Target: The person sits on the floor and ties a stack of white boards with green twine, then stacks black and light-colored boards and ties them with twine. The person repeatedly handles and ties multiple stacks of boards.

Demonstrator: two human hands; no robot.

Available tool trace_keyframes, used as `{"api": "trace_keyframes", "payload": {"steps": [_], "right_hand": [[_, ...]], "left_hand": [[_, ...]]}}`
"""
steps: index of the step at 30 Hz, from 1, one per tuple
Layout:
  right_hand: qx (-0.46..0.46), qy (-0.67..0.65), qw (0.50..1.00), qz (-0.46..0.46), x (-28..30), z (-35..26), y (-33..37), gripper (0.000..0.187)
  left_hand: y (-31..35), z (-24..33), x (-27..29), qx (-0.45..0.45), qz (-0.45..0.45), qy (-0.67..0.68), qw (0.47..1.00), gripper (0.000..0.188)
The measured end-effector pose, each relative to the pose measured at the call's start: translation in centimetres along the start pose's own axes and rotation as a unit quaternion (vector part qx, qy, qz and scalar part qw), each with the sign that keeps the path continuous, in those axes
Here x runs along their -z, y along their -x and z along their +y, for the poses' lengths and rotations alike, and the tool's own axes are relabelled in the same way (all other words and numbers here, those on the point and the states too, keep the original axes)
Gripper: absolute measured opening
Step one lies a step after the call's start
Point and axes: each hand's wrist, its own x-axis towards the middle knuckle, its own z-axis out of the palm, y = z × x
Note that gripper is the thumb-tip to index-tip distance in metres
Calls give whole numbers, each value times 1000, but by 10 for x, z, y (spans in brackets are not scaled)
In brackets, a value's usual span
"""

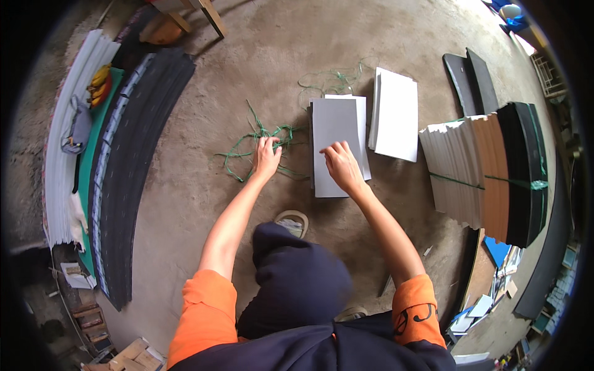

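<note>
My left hand (pixel 266 158) is at a loose tangle of green string (pixel 238 153) on the floor, its fingers bent and closed on some strands. Over a stack of grey sheets (pixel 336 120) is my right hand (pixel 343 167), its fingers curled together; whether anything is pinched in them is hidden. White sheets (pixel 360 106) show from under the stack's far and right edges. Just right of it lies a stack of white sheets (pixel 396 114), slightly fanned. More green string (pixel 337 77) lies loosely on the floor beyond the grey stack.
A large bundle of white, brown and black sheets (pixel 455 173), tied with green string, stands at right. Dark boards (pixel 467 83) lie beyond it. Long black strips (pixel 145 148) and white strips (pixel 68 179) line the left side. A wooden leg (pixel 212 17) stands at the far left.
</note>
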Motion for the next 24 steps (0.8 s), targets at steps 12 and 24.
{"api": "trace_keyframes", "payload": {"steps": [12, 24], "right_hand": [[-56, 229, 971, -41, -111, 8, -70, 37], [-334, -445, 828, -77, -76, -2, -88, 48]], "left_hand": [[-62, -35, -24, -139, -88, -87, 983, 26], [-105, 20, 13, -53, -270, 388, 880, 15]]}}
